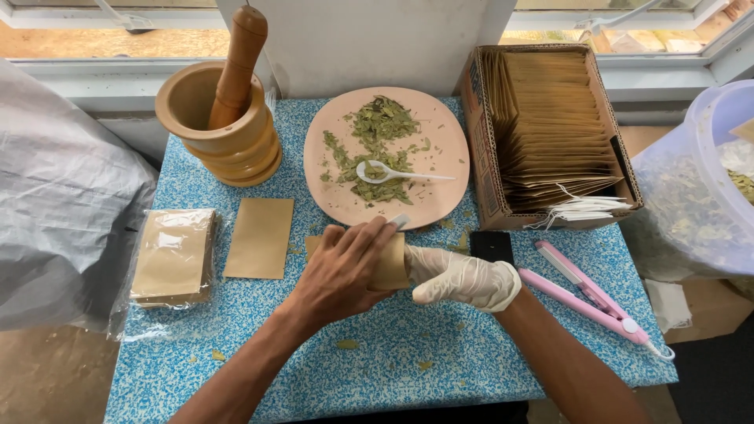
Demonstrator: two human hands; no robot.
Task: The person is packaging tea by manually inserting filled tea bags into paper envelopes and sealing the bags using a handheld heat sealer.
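Both hands are closing around the same small tan pouch [390, 263] right now: my bare left hand [342, 275] is wrapping over its front, fingers curled across it, and my gloved right hand [463, 276] is pinching it from the other side. It's being held just above the table, right in front of the pink plate [440, 141].

What's worrying me: the pouch is mostly hidden under my left hand, so I can't tell whether its mouth is open or which way it's tilting. If it's leaning, dried leaves [375, 145] are probably going to spill, and crumbs are already lying all over the cloth. I'm also working close to the plate's rim, so a careless nudge could be knocking the white spoon [393, 173] off the leaf pile. The pink sealing tongs [589, 294] are lying near my right forearm, easy to sweep off the edge.

Surface-wise I'm looking at a small table under a blue speckled cloth [408, 353], with a wooden mortar and pestle [224, 118] at the back left, a flat pouch [259, 237] and a bagged stack [173, 255], and a cardboard box of envelopes [550, 126]. Window sills are running behind, and a clear tub [707, 180] is sitting at right.
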